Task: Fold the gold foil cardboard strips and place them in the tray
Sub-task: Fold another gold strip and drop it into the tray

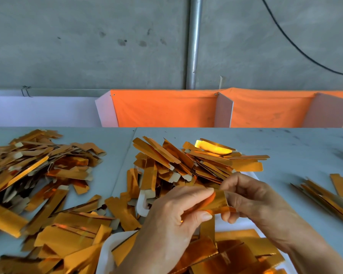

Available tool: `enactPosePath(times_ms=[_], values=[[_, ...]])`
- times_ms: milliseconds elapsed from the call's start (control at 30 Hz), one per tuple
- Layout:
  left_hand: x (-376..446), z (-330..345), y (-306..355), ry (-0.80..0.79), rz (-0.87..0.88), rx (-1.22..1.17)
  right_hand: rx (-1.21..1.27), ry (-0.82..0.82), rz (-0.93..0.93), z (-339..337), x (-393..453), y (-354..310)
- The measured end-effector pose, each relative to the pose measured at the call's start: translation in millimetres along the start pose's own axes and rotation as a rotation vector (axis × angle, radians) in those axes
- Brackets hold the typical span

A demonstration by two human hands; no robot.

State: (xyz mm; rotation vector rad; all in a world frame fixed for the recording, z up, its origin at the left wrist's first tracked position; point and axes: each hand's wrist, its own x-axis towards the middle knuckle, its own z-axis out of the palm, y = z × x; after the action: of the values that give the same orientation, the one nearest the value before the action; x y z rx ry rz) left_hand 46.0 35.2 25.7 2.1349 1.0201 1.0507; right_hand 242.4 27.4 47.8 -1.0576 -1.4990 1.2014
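I am looking down at a pale grey work table (285, 147) from a head-worn camera. Both hands meet just below the middle of the view, holding one gold foil cardboard strip (219, 200) between them, lifted just above the table.

My left hand (172, 216) comes in from the bottom, its thumb and fingers pinching the strip's left part. My right hand (251, 196) comes in from the lower right, its fingers curled around the strip's right end, thumb below. The strip is bent partway along its length.

Beneath and just behind the hands lies a white tray (142, 202); only bits of its rim show. A pile of gold strips (186, 165) covers its far end, and larger gold pieces (236, 252) lie at its near end, under my wrists.

To the left, a wide loose heap of strips (40, 171) spreads over the table, many showing their plain tan backs. Well apart on the right lies a smaller bundle of strips (325, 194).

Behind the table hang orange cloth bins (166, 109) with white dividers, against a grey concrete wall (87, 46) with a metal pipe (194, 42) and a black cable (297, 46).
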Motion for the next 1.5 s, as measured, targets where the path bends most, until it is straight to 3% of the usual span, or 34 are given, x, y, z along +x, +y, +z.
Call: enactPosePath(times_ms=[167, 300, 800, 1133, 1300, 1500], values=[[0, -2, 1, 0.018, -0.035, -0.099, 0.270, -0.076, 0.035, -7, -2, 2], [0, -3, 1, 0.049, -0.036, -0.143, 0.286, -0.156, 0.019, -10, -4, -2], [0, 3, 1, 0.047, 0.087, 0.059, 0.125, -0.039, 0.006, -2, 1, 6], [-1, -1, -1, 0.092, 0.101, 0.092, 0.519, -0.137, 0.114, -9, 3, 8], [-2, 0, -1, 0.084, 0.107, 0.120, 0.561, -0.166, 0.107, -8, 2, 10], [-1, 0, -1, 0.063, 0.089, 0.126, 0.558, -0.059, 0.167, -2, 3, 9]])
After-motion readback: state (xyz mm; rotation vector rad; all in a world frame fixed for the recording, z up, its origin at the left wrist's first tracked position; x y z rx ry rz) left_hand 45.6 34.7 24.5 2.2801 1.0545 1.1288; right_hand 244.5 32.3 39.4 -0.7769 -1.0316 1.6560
